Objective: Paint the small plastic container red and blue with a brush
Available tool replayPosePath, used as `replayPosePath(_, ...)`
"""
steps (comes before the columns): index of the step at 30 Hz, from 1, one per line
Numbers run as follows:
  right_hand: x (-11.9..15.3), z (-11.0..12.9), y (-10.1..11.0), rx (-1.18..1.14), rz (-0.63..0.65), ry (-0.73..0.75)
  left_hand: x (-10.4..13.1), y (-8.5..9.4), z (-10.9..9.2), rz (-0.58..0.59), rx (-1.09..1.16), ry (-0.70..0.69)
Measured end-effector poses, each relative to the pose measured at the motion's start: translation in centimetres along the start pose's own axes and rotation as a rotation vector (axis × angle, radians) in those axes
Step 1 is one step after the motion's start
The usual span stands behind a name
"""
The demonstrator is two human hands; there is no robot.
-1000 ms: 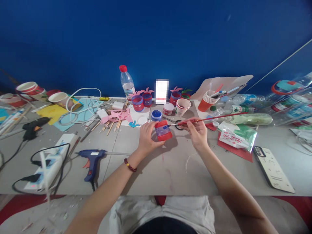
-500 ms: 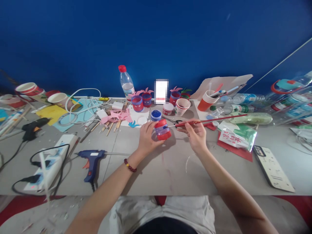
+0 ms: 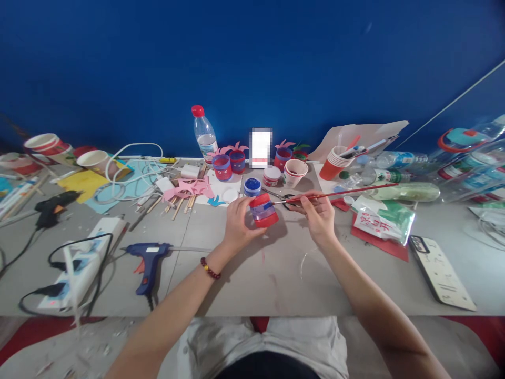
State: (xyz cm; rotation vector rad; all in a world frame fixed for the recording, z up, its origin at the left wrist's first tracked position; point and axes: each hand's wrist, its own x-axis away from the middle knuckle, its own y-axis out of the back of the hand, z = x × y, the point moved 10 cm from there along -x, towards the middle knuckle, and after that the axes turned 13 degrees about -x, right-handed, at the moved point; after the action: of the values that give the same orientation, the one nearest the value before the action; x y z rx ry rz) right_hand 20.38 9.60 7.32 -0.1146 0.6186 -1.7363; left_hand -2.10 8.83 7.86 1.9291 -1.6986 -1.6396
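In my left hand (image 3: pixel 240 223) is a small clear cup (image 3: pixel 263 211) with red bands at both ends and some blue on its middle, held tilted. My right hand (image 3: pixel 319 217) pinches a long red paintbrush (image 3: pixel 347 192), its tip at the cup's side. Just behind the cup stands an open jar of blue paint (image 3: pixel 252 186). Beside it are a pink-labelled jar (image 3: pixel 272 176) and a paper cup (image 3: pixel 295 173). Dark scissors (image 3: pixel 292 203) lie partly behind my right hand. Red and blue cups with faces and pink paper tops (image 3: pixel 222 167) stand further back.
On the left are a blue glue gun (image 3: pixel 149 263), a white power strip (image 3: pixel 84 266) and pink paper cutouts (image 3: pixel 189 188). A capped bottle (image 3: pixel 205 138) stands by the wall. To the right lie a phone (image 3: pixel 442 272), a printed packet (image 3: pixel 381 223) and plastic bottles (image 3: pixel 398 159).
The brush and my right hand have shifted slightly, and more blue shows on the cup's middle. My left hand has barely moved and still holds the cup.
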Motion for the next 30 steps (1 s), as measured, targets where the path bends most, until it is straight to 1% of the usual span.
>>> replayPosePath(8,-0.5,1.2,0.7,0.012,-0.051,0.055,-0.2,-0.2,0.5,0.028,0.007,0.040)
replayPosePath(11,-0.4,1.0,0.9,-0.010,-0.052,0.039,-0.2,-0.3,0.7,0.034,0.013,0.054)
replayPosePath(16,0.5,0.0,-0.3,-0.018,0.030,-0.009,-0.1,-0.3,0.6,0.039,0.007,0.061)
replayPosePath(20,0.9,0.4,-1.3,0.015,0.053,0.011,-0.1,-0.4,0.4,0.039,0.004,0.053)
replayPosePath(23,0.8,0.9,-1.4,0.035,0.044,0.037,-0.1,-0.2,0.4,0.021,0.019,0.048)
replayPosePath(30,0.3,1.2,-0.5,0.083,-0.021,0.062,-0.1,-0.3,0.5,0.040,0.025,0.059)
